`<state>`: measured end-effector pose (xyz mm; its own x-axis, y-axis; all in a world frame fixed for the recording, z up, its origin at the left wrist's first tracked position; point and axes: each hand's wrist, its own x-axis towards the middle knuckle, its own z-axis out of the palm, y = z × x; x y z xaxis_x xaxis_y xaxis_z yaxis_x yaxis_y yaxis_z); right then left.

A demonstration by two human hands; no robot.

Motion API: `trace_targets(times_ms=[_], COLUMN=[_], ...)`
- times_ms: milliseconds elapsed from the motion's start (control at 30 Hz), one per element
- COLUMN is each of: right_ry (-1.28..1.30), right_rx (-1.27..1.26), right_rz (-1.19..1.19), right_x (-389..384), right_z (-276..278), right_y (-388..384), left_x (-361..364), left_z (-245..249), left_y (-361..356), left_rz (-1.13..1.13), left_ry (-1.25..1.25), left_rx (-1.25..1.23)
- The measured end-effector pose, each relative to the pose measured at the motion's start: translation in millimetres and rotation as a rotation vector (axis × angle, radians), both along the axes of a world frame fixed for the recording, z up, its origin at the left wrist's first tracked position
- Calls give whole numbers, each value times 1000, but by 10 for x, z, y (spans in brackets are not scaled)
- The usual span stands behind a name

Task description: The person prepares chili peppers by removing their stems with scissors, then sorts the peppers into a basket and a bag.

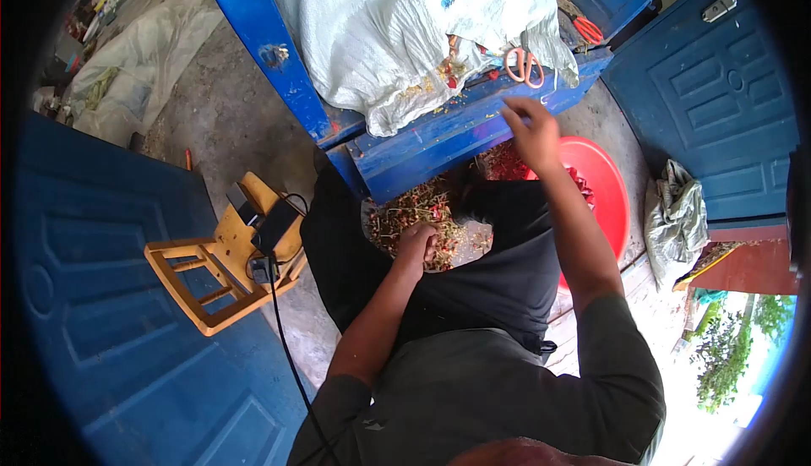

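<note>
Low between the knees, my left hand (416, 246) rests with curled fingers over a heap of dried stems and red bits (414, 212). What those fingers hold, if anything, is hidden. My right hand (535, 135) is raised in front of the blue bench edge, its fingers bent but apart, with nothing visible in them. Just beyond it, scissors with pink handles (524, 67) lie on the bench edge beside a white woven sack (363, 35). Beneath my right forearm stands a red basin (612, 187) with dark red pieces, apparently dried chillies (583, 185).
Red-handled scissors (587, 30) lie farther back on the blue bench (473, 145). At the left a wooden chair (215, 276) carries black devices and a cable (291, 365). Blue doors (93, 255) flank both sides. A crumpled sack (676, 221) sits at the right.
</note>
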<state>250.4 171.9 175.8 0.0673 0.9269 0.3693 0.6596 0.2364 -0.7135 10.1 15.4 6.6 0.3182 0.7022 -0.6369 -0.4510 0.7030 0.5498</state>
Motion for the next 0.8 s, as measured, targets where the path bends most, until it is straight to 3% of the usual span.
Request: trace_targets(times_ms=[100,200,267,400,467,633,700,767,800], right_ry=[-170,-347,-643,-671,-634,-532,-171,-65,93], right_rx=[38,13,-123,-34,151,133,-165,-172,-238], right_rz=[9,-139,-213,-180,-113,-44,66,83,201], right_x=[-638,-930,-1004,-907,-807,-558,-344,-64,31], right_z=[103,-21,-87,-64,59,452,466,313,274], right_y=[669,1189,1401,1338,1171,755,644,543,395], left_x=[-185,-298,-318,-274,-248,-173,-167,-158,-162], left_z=[15,130,136,106,124,79,84,97,59], left_y=[-100,-135,-122,-63,-30,-8,-17,-26,-33], left_rz=[10,120,131,170,147,102,90,90,88], left_ry=[0,-41,-41,-62,-64,-52,-82,-74,-77], left_rx=[-33,-65,-47,-58,-61,-43,-48,-44,-31])
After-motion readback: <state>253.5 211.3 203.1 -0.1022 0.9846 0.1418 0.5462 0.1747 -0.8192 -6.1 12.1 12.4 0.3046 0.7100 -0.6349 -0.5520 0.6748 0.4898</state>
